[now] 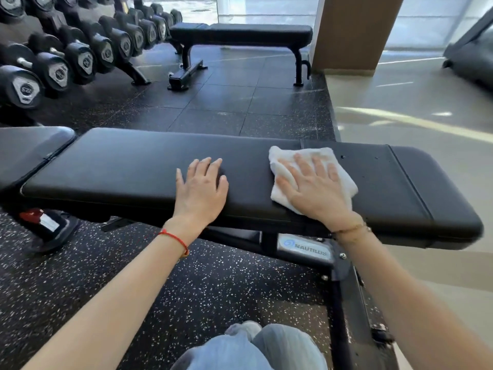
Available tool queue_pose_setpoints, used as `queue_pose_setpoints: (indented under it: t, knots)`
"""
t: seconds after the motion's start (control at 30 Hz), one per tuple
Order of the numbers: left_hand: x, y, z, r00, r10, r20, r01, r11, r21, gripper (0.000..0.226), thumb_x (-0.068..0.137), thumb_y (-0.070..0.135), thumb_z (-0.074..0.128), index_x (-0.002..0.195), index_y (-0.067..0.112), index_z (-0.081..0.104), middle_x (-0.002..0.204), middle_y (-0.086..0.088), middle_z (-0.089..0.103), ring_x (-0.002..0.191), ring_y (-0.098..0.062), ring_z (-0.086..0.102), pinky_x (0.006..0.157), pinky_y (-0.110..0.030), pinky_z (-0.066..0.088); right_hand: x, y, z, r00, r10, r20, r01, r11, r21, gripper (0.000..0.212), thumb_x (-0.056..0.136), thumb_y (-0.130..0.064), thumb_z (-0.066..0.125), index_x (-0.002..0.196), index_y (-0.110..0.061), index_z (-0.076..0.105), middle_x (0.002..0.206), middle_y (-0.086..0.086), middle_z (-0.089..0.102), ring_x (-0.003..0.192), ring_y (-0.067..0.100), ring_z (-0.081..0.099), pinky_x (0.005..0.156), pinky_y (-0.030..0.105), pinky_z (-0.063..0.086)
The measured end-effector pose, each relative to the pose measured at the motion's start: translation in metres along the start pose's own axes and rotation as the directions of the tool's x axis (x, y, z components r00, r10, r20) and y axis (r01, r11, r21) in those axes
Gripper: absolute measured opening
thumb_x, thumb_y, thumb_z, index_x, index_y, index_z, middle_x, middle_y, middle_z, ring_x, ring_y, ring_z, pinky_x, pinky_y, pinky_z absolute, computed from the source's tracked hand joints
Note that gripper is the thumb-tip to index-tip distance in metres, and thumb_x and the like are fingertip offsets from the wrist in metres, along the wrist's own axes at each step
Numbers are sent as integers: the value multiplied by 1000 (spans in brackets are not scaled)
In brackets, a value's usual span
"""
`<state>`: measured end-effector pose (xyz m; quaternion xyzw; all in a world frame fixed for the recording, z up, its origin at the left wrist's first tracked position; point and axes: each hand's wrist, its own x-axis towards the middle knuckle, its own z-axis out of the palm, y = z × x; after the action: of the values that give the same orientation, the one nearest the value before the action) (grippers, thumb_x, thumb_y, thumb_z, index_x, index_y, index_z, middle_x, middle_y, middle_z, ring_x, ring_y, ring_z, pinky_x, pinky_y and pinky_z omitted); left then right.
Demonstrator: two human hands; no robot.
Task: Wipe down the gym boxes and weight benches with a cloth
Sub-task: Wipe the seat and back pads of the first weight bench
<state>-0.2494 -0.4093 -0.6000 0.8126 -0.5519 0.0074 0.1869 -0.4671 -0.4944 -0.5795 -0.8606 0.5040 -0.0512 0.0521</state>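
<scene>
Wiping looks to be under way on the near adjustable weight bench point(149, 166), whose long black pad runs across the view; I judge the job only partly done. The pad shows no clear line between wiped and unwiped vinyl, so how much is finished cannot be told. A second flat bench point(240, 33) stands well apart by the dumbbell rack point(80, 49) with no cloth near it — presumably to be wiped later — and no gym boxes are in sight. The right hand point(317, 188) presses flat, fingers spread straight, on the white cloth point(282, 156) towards the pad's right end. The left hand point(201, 190) rests open on bare pad beside it. Below, a frame badge point(306, 249) reads "NAUTILUS"; the dumbbell end-cap numbers are too blurred to read.
</scene>
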Motion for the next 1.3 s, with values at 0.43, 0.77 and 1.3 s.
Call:
queue_pose_setpoints:
  t: [0.43,0.77,1.3]
  knots:
    - [18,59,27,995,76,59,-76,997,-6,52,102,40,31,153,31,28,162,5,24,152,-20,12,123,-54,2,48,69,-11,993,110,32,-111,993,35,45,101,-56,17,146,-57,18,162,-6,17,150,29,12,120,53,5]
    - [19,54,29,996,89,29,-89,996,12,53,100,44,29,153,33,28,162,7,25,151,-17,14,124,-53,6,-12,78,-5,988,-151,32,150,989,14,62,92,-66,4,152,-52,9,165,-14,7,153,15,-2,123,44,-3]
    - [16,57,26,997,81,-18,-81,997,-4,50,99,42,38,148,32,39,157,7,35,148,-17,22,122,-53,11,-56,67,-3,980,-199,4,199,979,-46,63,93,-68,3,153,-50,10,165,-14,10,154,20,2,123,44,-2]
